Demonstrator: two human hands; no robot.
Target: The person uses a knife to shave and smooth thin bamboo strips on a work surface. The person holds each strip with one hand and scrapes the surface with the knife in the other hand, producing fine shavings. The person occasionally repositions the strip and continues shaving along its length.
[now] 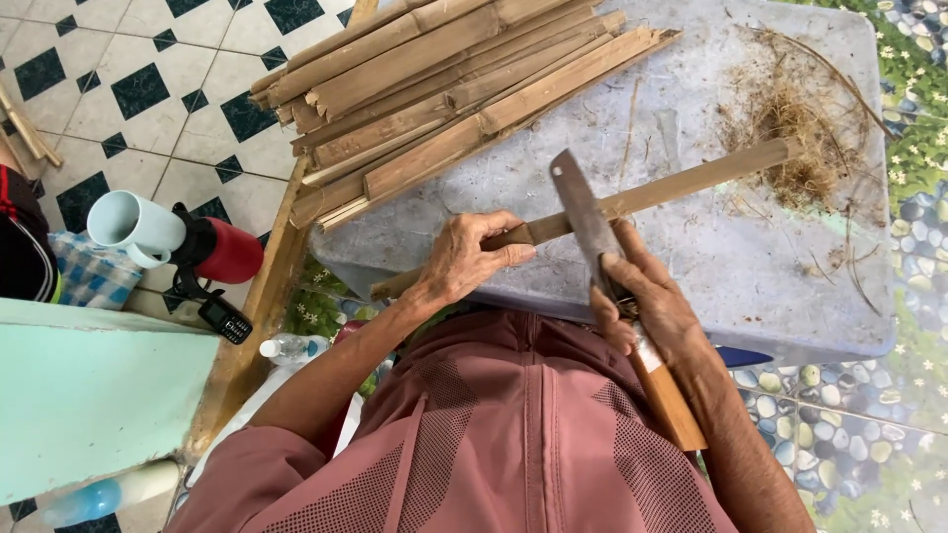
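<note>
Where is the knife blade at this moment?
In the head view, the blade lies across the bamboo strip, right of centre, between the left hand and right hand.

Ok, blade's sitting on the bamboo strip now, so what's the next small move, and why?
Probably draw the knife along the bamboo strip toward its far end. The right hand grips the wooden handle with the blade laid across the strip, while the left hand pins the near end on the grey table. Fibrous shavings already lie beside the far end, which suggests scraping.
</note>
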